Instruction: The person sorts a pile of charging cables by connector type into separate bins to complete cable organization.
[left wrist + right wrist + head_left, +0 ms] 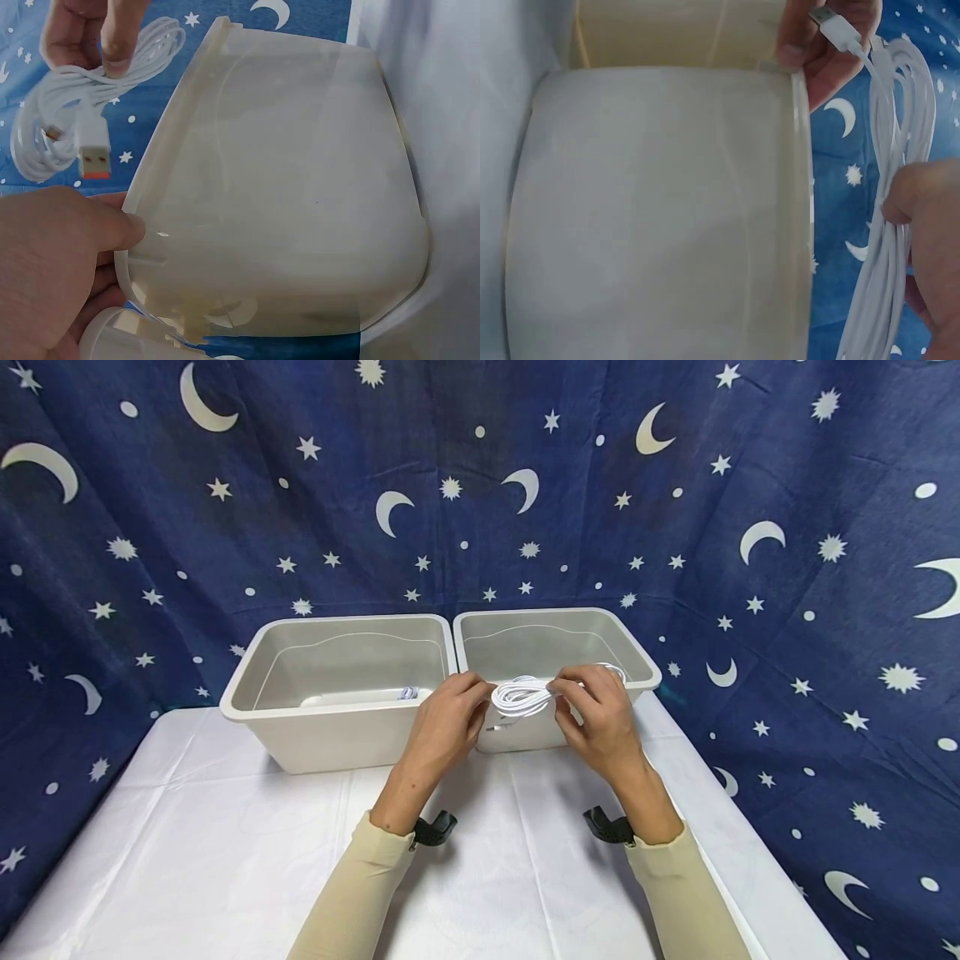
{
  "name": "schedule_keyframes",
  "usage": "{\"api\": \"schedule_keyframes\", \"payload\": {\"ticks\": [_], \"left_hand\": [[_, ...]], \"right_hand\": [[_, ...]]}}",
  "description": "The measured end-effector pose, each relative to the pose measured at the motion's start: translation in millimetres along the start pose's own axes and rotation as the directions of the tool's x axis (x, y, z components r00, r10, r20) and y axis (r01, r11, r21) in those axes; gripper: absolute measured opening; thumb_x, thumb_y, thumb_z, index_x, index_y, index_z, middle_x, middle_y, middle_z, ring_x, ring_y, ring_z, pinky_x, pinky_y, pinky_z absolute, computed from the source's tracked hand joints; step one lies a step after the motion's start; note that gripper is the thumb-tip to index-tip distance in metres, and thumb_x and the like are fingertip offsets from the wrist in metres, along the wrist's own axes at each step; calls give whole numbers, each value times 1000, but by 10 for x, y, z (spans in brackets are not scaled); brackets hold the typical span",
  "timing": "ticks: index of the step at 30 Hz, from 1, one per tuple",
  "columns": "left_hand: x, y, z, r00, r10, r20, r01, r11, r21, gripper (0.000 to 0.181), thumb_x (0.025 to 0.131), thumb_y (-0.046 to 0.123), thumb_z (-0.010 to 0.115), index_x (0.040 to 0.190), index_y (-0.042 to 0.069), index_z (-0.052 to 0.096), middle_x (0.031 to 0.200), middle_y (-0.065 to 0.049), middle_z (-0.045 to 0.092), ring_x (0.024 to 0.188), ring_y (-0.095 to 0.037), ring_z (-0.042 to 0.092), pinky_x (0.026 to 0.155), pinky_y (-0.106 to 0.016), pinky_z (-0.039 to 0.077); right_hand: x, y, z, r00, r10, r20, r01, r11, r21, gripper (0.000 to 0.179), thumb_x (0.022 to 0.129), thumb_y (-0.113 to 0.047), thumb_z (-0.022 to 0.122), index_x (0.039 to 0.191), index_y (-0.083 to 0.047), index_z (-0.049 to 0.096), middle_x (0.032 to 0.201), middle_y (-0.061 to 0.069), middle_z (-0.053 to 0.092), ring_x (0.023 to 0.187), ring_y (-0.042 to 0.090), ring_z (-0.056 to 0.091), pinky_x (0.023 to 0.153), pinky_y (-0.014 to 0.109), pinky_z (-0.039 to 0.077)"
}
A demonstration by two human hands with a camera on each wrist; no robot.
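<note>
A coiled white USB cable [522,696] hangs over the front rim of the right grey bin [555,620]. My right hand [597,714] pinches the coil between thumb and fingers, as the right wrist view also shows. One USB plug [94,150] with an orange tip dangles from the loops, and a metal-ended plug [836,28] shows in the right wrist view. At the bin's front left corner, my left hand [447,718] grips the rim, its thumb [124,229] on top and the other fingers partly hidden beneath.
Close beside it on the left stands a second grey bin [337,735], with a blue-printed clear item [408,692] on its floor. Both bins stand on a white-covered table [225,860]. A blue curtain [480,510] with moons and stars hangs behind and to both sides.
</note>
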State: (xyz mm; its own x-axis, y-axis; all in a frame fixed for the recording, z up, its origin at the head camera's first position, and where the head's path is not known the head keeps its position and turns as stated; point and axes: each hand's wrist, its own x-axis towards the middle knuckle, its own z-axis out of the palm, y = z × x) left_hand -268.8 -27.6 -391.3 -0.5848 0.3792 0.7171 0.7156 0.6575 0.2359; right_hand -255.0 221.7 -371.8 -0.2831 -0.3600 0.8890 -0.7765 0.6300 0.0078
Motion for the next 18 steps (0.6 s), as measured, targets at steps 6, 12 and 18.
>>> {"api": "schedule_keyframes", "payload": {"ticks": [6, 12, 18], "left_hand": [[-7, 7, 0, 1000, -11, 7, 11, 1000, -14, 25, 94, -4, 70, 111, 14, 79, 103, 2, 69, 98, -19, 64, 85, -35, 54], [-6, 8, -2, 1000, -17, 17, 17, 1000, -16, 26, 96, -2, 69, 113, 15, 79, 104, 2, 69, 100, -19, 64, 86, -34, 54], [-5, 5, 2, 1000, -5, 1, 5, 1000, -18, 26, 96, -3, 69, 112, 14, 79, 103, 1, 70, 99, -20, 65, 85, -35, 55]], "right_hand": [[-60, 90, 35, 996, 76, -42, -77, 996, -37, 19, 88, 6, 67, 103, -1, 75, 106, 16, 70, 97, 39, 64, 86, 52, 45], [-104, 165, 77, 993, 100, -57, -103, 994, -40, 18, 89, 6, 68, 105, -1, 75, 106, 17, 70, 97, 39, 63, 89, 52, 45], [-134, 208, 132, 987, 139, -75, -143, 988, -50, 18, 88, 8, 70, 103, 1, 75, 105, 17, 70, 96, 39, 63, 89, 50, 47]]}}
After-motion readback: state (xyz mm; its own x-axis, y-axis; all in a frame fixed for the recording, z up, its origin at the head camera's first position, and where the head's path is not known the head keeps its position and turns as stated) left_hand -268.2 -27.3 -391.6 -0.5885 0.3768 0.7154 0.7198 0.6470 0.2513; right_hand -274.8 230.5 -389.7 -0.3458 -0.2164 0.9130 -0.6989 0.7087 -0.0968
